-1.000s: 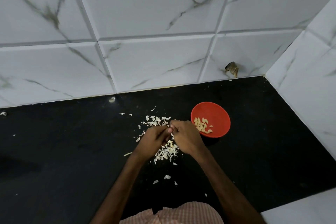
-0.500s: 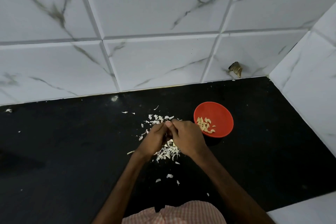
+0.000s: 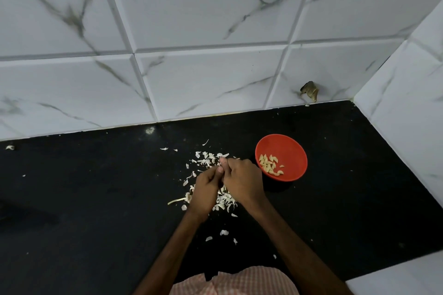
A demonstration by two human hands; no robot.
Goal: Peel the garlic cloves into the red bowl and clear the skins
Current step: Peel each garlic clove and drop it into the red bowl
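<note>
Barely anything has shifted in the last second: the left hand (image 3: 205,189) and right hand (image 3: 242,181) stay just left of the red bowl (image 3: 291,145), fingertips curled and pinched together on what I judge is a garlic clove, hidden between them. So nothing new joins the peeled cloves (image 3: 269,165) in the bowl. Skins (image 3: 225,200) lie uncleared left of the bowl, while black counter (image 3: 359,187) runs right of it to the tiled wall (image 3: 407,127).

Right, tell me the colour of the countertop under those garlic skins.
Black: the countertop is plain dark black, best seen in the head view.
</note>
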